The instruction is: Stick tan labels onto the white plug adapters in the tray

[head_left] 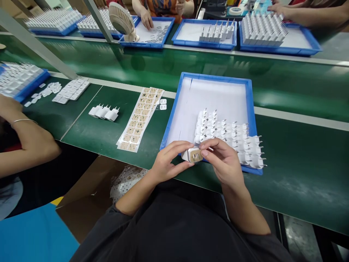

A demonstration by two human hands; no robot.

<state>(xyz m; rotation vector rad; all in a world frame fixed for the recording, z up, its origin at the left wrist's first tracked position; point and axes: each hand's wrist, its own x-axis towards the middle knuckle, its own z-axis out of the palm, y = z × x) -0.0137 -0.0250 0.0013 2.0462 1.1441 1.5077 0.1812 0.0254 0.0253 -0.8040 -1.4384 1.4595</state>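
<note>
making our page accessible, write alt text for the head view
A person's left hand and right hand hold a white adapter with a tan label at the near edge of a blue tray of similar adapters. Label sheets and more adapters lie to the left on the green bench.

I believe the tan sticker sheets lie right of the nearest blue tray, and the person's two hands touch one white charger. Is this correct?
Not quite: the head view shows the tan sticker sheets left of the nearest blue tray. The left hand and right hand do touch one white charger.
</note>
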